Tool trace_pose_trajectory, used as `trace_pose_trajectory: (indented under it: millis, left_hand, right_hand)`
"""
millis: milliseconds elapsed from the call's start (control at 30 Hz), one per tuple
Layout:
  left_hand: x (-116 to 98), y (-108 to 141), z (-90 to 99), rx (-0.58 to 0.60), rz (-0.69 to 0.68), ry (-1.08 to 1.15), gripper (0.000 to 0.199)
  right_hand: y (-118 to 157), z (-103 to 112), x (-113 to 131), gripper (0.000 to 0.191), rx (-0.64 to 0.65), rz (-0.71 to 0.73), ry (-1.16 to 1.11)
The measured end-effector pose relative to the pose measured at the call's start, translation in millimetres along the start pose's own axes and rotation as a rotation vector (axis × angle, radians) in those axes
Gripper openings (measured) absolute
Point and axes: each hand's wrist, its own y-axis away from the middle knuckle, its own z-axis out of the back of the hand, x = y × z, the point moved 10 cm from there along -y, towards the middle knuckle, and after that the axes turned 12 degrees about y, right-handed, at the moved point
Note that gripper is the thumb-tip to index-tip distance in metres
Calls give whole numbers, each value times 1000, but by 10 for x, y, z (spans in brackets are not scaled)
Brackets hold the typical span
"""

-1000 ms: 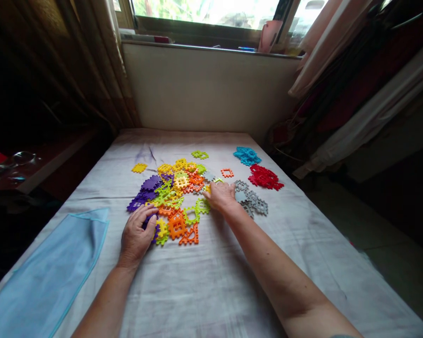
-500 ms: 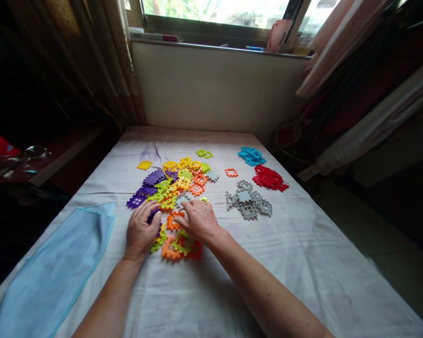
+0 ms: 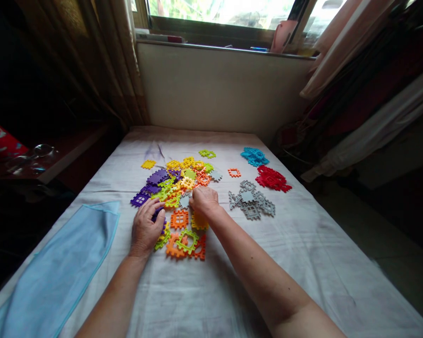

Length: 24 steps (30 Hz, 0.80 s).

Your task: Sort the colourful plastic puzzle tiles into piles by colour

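Interlocking plastic tiles in several colours lie in a loose heap in front of me. My left hand rests at the heap's near left side, its fingers stretched and thumb apart, over a purple tile that it partly covers. My right hand is closed, fingertips down at the right edge of a grey tile; what they pinch is hidden. Below it a yellow tile partly shows. An orange window tile lies between my hands, and a lime-green tile overlaps orange ones nearer me.
Piles of grey tiles, red tiles and blue tiles lie on the right. A single orange frame tile sits apart. A light-blue cloth covers the left of the white-sheeted surface.
My right hand has drawn upward from beside the orange window tile and closed near the grey tile, uncovering tiles below. The left hand stays in place. The view has shifted slightly.
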Motion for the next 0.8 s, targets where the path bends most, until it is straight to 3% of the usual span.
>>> trace_pose_trajectory:
  millis: [100, 200, 333, 433, 533, 800]
  left_hand:
    - [14, 2, -8, 4, 3, -2, 30]
    - [15, -1, -14, 8, -5, 1, 32]
    - [17, -5, -14, 10, -5, 8, 30]
    - [28, -3, -19, 15, 0, 16, 28]
    - [20, -2, -12, 9, -13, 14, 29]
    - [11, -2, -11, 20, -32, 10, 30]
  right_hand:
    - [-1, -4, -24, 33, 15, -32, 11]
    - [87, 80, -255, 32, -23, -103, 20]
    - [269, 205, -916, 31, -118, -275, -23]
    - [365, 167, -1497, 30, -115, -448, -60]
    - [373, 112, -1858, 30, -97, -540, -54]
    - [283, 107, -2031, 34, -5, -564, 22]
